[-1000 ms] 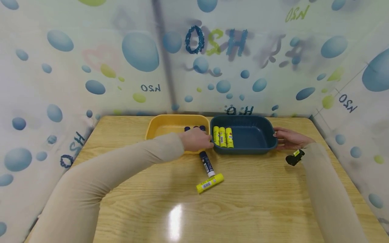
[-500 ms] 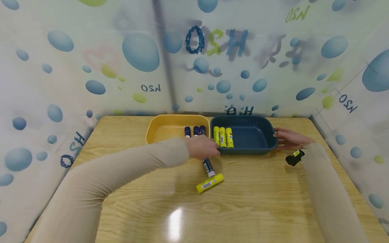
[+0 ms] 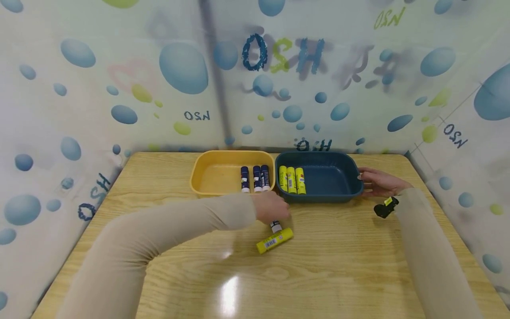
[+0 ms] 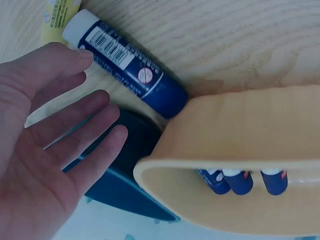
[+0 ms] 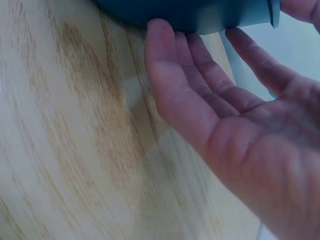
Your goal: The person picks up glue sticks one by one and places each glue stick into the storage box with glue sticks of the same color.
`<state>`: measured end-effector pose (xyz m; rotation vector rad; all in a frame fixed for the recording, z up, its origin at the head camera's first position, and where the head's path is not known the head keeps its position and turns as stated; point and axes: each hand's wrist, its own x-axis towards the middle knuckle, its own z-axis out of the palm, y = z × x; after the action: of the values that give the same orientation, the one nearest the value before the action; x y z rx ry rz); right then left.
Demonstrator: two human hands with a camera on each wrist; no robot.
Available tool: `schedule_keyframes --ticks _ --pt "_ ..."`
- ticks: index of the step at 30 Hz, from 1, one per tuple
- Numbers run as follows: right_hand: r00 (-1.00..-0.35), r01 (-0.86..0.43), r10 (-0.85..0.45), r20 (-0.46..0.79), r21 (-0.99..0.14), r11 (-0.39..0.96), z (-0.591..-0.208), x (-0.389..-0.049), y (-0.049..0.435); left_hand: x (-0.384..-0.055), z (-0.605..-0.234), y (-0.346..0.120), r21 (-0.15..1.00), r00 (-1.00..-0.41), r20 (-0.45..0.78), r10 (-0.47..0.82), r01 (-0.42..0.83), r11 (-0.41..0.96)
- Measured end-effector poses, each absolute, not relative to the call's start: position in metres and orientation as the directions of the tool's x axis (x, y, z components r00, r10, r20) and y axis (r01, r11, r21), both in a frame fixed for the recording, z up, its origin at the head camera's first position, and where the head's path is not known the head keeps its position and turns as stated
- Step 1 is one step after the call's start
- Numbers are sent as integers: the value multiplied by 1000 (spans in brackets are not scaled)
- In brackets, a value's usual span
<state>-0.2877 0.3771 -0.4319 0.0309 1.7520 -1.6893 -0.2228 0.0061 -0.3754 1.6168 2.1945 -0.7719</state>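
Observation:
My left hand (image 3: 272, 207) hovers over a dark blue glue stick (image 3: 276, 226) on the table. In the left wrist view its fingers are spread and relaxed, the thumb tip right by the stick's white end; nothing is held. A yellow glue stick (image 3: 275, 240) lies crosswise at that white end. My right hand (image 3: 380, 182) holds the right end of the dark blue tray (image 3: 318, 198), thumb at the rim and fingertips against the outer wall. Inside that tray, three yellow glue sticks (image 3: 291, 180) lie side by side at the left.
A yellow-orange tray (image 3: 199, 181) stands against the blue tray's left side, with three dark blue glue sticks (image 3: 256, 178) inside at its right end. Behind both trays rises a bubble-patterned curtain (image 3: 183, 66). Wooden table surface (image 3: 318, 266) extends in front.
My left hand has moved from the inner edges of the trays toward me, down over the loose dark blue glue stick. The right hand has stayed at the blue tray's end.

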Motion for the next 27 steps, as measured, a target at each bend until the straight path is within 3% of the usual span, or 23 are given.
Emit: schedule_keyframes --ticks 7,15,27 --pt "-759 474 -430 -488 -868 148 -432 -287 377 -224 -391 10 -281 -286 -531 798 947 152" --pt "-765 460 -427 -482 -873 161 -432 -287 376 -224 -398 10 -226 -250 -540 804 963 147" --pt "-772 452 -422 -476 -877 162 -433 -287 377 -217 -411 3 -350 -279 -490 826 931 107"
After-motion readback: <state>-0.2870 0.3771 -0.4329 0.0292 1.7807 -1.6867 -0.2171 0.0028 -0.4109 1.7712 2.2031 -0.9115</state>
